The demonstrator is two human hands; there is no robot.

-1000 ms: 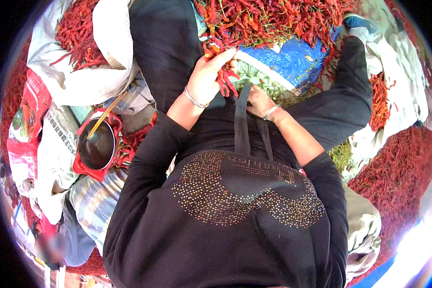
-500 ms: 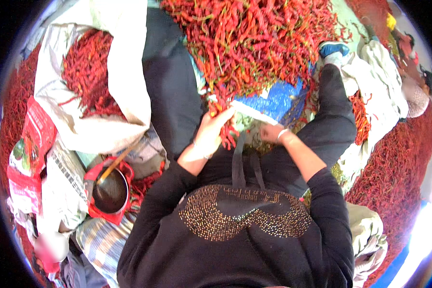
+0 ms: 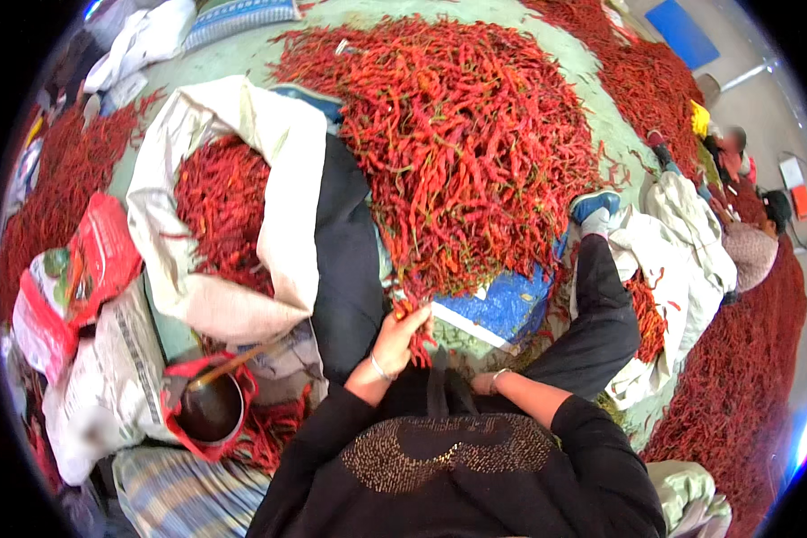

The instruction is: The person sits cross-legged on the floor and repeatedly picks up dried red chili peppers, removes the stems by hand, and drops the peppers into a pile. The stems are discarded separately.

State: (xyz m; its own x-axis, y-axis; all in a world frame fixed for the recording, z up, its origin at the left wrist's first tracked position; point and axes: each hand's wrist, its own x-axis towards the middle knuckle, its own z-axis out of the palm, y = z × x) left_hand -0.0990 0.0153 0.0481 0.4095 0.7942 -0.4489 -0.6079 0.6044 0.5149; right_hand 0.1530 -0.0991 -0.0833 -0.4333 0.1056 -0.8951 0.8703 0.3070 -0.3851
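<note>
My left hand [image 3: 398, 341] is closed around a small bunch of red chillies [image 3: 419, 348], some poking out on both sides of the fingers. It sits at the near edge of a big heap of red chillies [image 3: 466, 152] with green stems. Close to my lap is my right hand [image 3: 482, 384], low beside dark hanging straps [image 3: 437, 386]; its fingers are hidden, so what they hold does not show. A blue plastic sheet [image 3: 502, 309] with a white border lies between my legs, partly under the heap.
An open white sack [image 3: 291, 206] of chillies stands by my left leg. Nearer is a dark pot [image 3: 210, 410] with a wooden stick [image 3: 242, 359], set in a red bag. Another white sack [image 3: 681, 251] lies right of my right leg. People sit at the far right among more chillies.
The view has tilted, so the heap and sacks appear lower and more of the floor beyond shows. My right hand has drawn in toward my lap. My left hand still grips chillies.
</note>
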